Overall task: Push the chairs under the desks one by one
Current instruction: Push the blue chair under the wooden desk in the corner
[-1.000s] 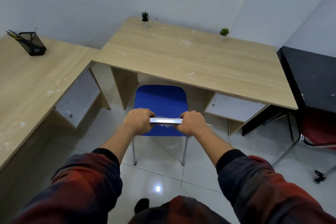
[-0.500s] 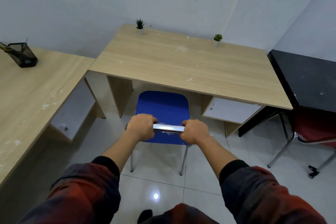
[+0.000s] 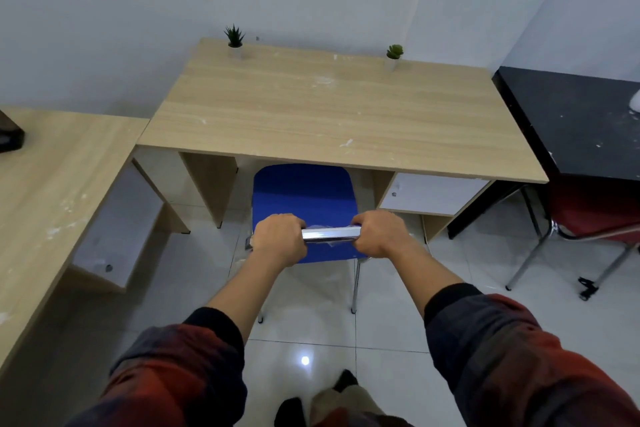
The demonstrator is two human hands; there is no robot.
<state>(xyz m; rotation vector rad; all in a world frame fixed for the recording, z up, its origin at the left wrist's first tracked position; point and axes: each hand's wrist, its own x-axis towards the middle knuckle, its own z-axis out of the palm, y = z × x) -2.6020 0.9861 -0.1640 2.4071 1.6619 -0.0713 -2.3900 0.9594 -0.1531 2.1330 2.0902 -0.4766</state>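
A blue chair (image 3: 303, 192) with chrome legs stands in front of the middle wooden desk (image 3: 332, 114), its seat's front edge just under the desk top, in the gap between the left panel and the white drawer unit. My left hand (image 3: 278, 239) and my right hand (image 3: 377, 234) both grip the shiny chrome top bar of the chair's back (image 3: 329, 233), one at each end. A red chair (image 3: 588, 211) stands at the right, partly under the black desk (image 3: 575, 125).
A second wooden desk (image 3: 52, 184) runs along the left with a white drawer unit (image 3: 114, 236) beneath. Two small potted plants (image 3: 234, 42) (image 3: 394, 55) stand at the middle desk's far edge. White tiled floor (image 3: 311, 336) lies behind the blue chair.
The blue chair has slid forward toward the middle desk with both hands on its top bar, and its seat front now reaches under the desk edge. I have stepped closer.
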